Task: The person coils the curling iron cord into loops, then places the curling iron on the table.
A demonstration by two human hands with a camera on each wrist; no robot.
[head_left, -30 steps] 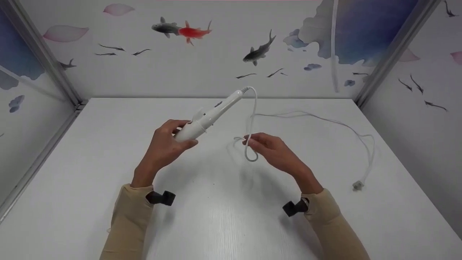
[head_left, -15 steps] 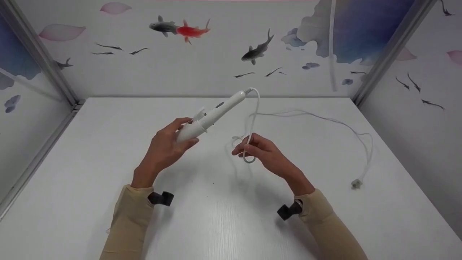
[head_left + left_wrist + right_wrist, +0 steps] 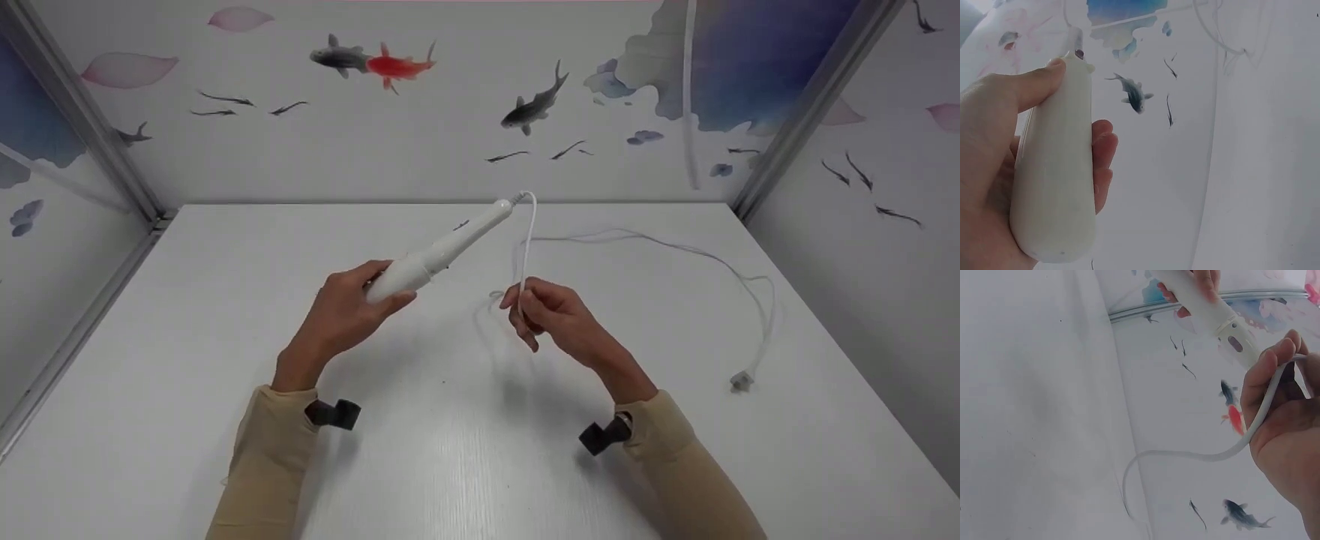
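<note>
My left hand (image 3: 337, 311) grips the thick, rounded end of a white curling iron (image 3: 442, 259), held slanted over the table. In the left wrist view the thumb lies along one side of the curling iron (image 3: 1055, 169) and fingertips show on the other. A strain relief at the thin far end leads into a white cord (image 3: 529, 232), which drops to my right hand (image 3: 559, 315). That hand pinches the cord between thumb and fingers. In the right wrist view, the cord (image 3: 1202, 456) runs out of the curled fingers and hangs in a loose bend.
The cord's remaining length curves across the right side of the white table (image 3: 450, 465) to a plug (image 3: 742, 381). Printed wall panels (image 3: 450, 150) with fish enclose the back and sides, joined by metal corner posts (image 3: 817, 112).
The curling iron has rolled in the left hand, so its raised lever no longer shows in the head view. My right fingers have shifted along the cord, and its small hanging loop is gone from sight.
</note>
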